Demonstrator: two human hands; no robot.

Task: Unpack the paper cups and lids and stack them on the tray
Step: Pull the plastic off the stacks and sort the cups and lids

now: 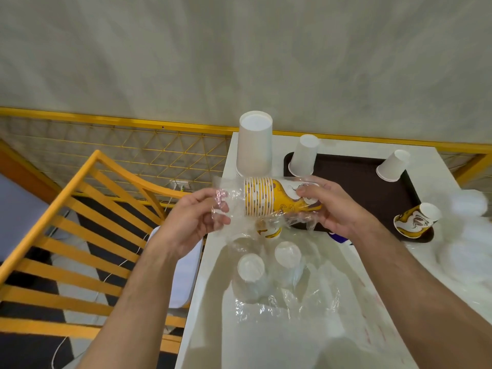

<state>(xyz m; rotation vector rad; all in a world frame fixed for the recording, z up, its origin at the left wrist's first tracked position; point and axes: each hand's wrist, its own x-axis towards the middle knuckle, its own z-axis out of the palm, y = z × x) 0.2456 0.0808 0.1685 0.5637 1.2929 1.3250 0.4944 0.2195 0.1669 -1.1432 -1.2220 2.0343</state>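
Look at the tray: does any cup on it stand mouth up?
No. All three cups on the tray stand upside down, bases up.

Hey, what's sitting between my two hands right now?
In the head view, a nested stack of yellow printed cups lying sideways in clear plastic wrap. The left hand pinches the wrap; the right hand grips the stack's base end.

Right hand (338, 209) grips yellow cup stack (269, 197) sideways; left hand (197, 219) pinches clear wrap (226, 206) above white table (213, 302).
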